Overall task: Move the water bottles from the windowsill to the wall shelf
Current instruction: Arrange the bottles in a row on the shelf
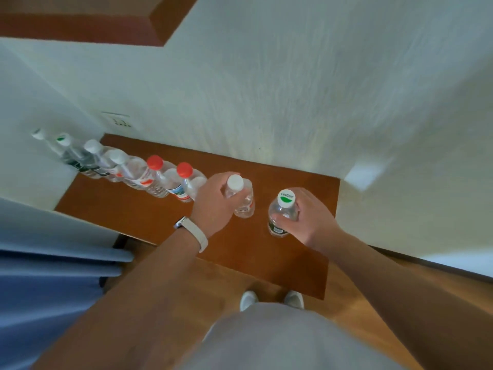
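Note:
My left hand (216,201) grips a clear water bottle with a plain white cap (241,196). My right hand (310,214) grips a second clear bottle with a green-and-white cap (282,213). Both bottles are upright over the brown wooden shelf surface (165,220), a little apart from each other. Whether their bases touch the wood is hard to tell. A row of several more bottles runs back to the left along the wall: two with red caps (170,177) nearest my left hand, then white-capped ones (90,158) further off.
A white textured wall (266,102) rises behind the shelf, with a wall socket (118,120) at the left. A blue curtain (48,276) hangs at lower left. A white ledge (400,204) borders the right. Wooden floor and my shoes (272,300) lie below.

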A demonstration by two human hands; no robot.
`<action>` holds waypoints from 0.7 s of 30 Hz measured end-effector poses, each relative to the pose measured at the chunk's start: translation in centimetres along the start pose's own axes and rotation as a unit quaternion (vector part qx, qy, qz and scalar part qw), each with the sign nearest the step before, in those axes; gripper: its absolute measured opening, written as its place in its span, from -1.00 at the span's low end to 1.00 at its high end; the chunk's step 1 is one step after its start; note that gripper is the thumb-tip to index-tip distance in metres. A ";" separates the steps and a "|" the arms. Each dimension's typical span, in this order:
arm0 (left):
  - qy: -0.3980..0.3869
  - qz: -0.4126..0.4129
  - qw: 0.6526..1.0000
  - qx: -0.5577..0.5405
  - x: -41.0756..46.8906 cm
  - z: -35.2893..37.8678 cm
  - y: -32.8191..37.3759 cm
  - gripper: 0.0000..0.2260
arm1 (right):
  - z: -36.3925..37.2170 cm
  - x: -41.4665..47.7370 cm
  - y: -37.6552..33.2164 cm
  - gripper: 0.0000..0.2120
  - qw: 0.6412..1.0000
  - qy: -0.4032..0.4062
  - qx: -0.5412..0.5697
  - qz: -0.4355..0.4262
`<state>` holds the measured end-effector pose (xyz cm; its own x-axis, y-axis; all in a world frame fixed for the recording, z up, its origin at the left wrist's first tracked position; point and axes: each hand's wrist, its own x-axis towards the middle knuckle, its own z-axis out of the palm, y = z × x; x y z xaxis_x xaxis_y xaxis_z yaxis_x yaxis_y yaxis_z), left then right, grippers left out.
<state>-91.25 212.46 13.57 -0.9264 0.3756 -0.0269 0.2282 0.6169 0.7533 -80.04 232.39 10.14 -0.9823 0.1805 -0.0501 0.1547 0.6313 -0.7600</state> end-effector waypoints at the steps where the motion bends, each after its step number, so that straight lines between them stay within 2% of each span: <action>1: -0.001 0.002 1.000 0.000 0.1 -0.4 -0.3 -0.70 | 0.4 0.4 -0.3 -0.59 1.000 -0.004 -0.007 0.002; 11: -0.023 0.012 1.000 -0.011 0.7 -1.1 -2.7 -0.70 | 3.1 3.3 -1.7 -0.59 1.000 -0.015 -0.022 0.007; 17: -0.016 0.029 0.999 -0.028 1.4 -0.9 -3.2 -0.74 | 3.8 3.8 -1.8 -0.47 0.999 -0.013 -0.027 0.018; 21: -0.010 0.032 0.999 -0.034 1.4 -1.0 -3.5 -0.75 | 4.2 3.7 -1.9 -0.49 0.999 -0.008 -0.030 0.038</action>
<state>-93.60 210.12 11.57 -0.9042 0.4269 0.0114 0.2664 0.5431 0.7963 -84.43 228.74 8.65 -0.9689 0.2184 -0.1163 0.2345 0.6600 -0.7138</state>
